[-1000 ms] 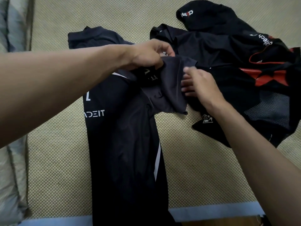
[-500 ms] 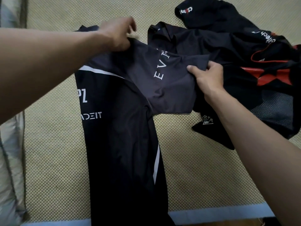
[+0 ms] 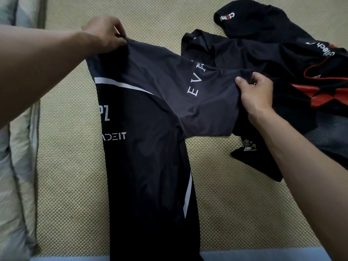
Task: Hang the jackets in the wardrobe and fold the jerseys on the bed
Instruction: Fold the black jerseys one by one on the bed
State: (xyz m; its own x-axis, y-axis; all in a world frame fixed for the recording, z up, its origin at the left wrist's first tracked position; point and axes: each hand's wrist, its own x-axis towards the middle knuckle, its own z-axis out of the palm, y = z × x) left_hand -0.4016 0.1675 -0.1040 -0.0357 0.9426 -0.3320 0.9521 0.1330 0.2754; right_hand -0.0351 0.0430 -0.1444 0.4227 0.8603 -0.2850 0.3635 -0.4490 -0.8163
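Observation:
A black jersey with white stripes and white lettering lies lengthwise on the woven bed mat, folded in half along its length. Its dark grey sleeve stretches out to the right. My left hand pinches the jersey's shoulder at the far edge and lifts it a little. My right hand grips the sleeve's cuff end, thumb on top. A heap of other black garments with red patches and white logos lies at the right, partly under the sleeve.
A grey and white quilt runs along the left edge of the mat. A pale blue border marks the bed's near edge. The jersey's lower part leaves the frame at the bottom.
The bunched sleeve has been spread out flat. My left hand moved up and left to the shoulder; my right hand took the cuff and drew it to the right.

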